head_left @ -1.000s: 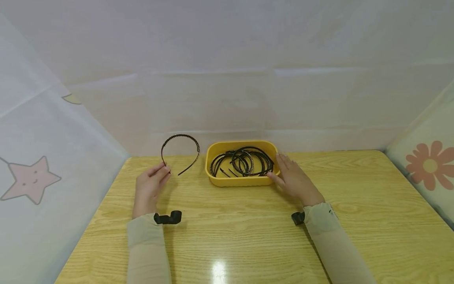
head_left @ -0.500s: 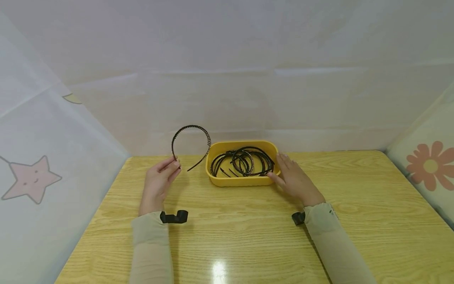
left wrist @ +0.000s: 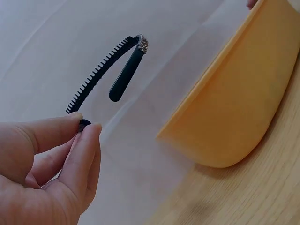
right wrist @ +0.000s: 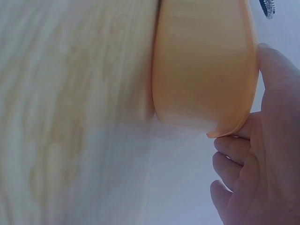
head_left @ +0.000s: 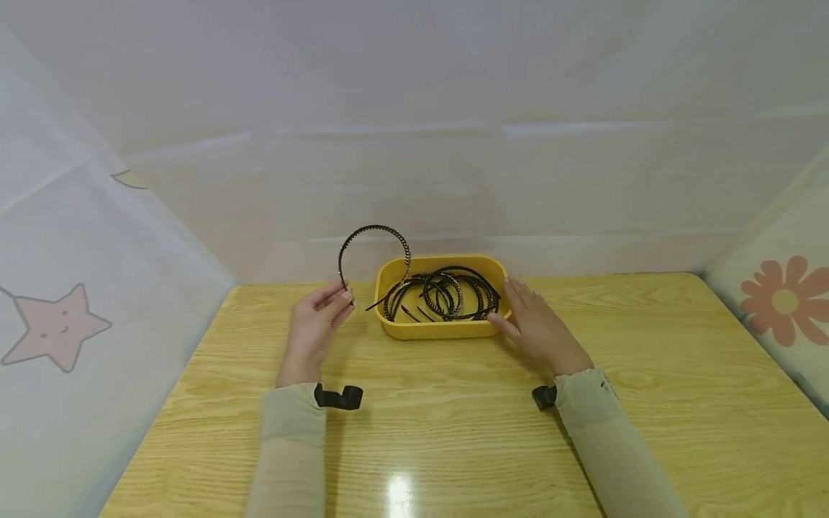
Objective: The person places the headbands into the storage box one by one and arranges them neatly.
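Note:
My left hand (head_left: 317,324) pinches one end of a black toothed headband (head_left: 340,262) between thumb and fingertips. Raised upright, the headband overlaps the left end of a yellow bin (head_left: 440,332) in the head view. Its free end and a glittery section (left wrist: 143,44) show in the left wrist view. Several black headbands (head_left: 443,295) lie tangled inside the bin. My right hand (head_left: 537,327) rests against the bin's right front corner, fingers extended along the right side, thumb (right wrist: 268,54) touching the rim.
The bin stands near the back of a wooden table (head_left: 453,432), close to a white sheet backdrop (head_left: 414,173). Printed side sheets border the table left and right. A black wrist mount (head_left: 340,397) sticks out from each sleeve.
My left hand has carried the headband to the right and slightly up, from beside the bin to over its left edge. The right hand and the bin stay put.

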Motion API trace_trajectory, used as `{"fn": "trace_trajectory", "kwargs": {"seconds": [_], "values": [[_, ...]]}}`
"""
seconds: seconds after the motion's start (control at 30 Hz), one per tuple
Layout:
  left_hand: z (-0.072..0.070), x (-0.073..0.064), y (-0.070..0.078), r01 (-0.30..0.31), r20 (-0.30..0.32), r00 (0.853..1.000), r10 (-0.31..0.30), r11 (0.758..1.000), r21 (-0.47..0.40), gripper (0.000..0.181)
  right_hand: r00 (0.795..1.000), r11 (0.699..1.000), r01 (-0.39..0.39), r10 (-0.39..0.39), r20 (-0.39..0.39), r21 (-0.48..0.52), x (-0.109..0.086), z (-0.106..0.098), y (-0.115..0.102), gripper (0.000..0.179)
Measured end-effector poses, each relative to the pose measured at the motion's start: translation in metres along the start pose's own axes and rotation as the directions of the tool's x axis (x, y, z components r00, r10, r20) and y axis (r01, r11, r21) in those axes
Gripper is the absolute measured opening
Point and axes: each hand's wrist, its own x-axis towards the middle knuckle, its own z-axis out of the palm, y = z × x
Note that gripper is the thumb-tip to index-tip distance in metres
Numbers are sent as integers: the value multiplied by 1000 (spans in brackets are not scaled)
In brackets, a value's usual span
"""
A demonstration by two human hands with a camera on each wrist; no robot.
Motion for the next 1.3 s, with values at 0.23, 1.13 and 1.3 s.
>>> {"fn": "trace_trajectory", "kwargs": {"seconds": [0.23, 1.13, 1.3], "values": [[15, 0, -5, -10, -16, 1000, 11, 1000, 26, 47, 1000, 1000, 3, -3, 7, 8, 0, -2, -2, 84], [50, -1, -35, -160, -20, 984, 178, 921, 356, 36, 1000, 1000, 0, 0, 5, 18, 0, -1, 0, 84], [53, -3, -38, -208, -17, 970, 242, 866, 455, 34, 1000, 1000, -5, 5, 9, 27, 0, -1, -1, 84]]}}
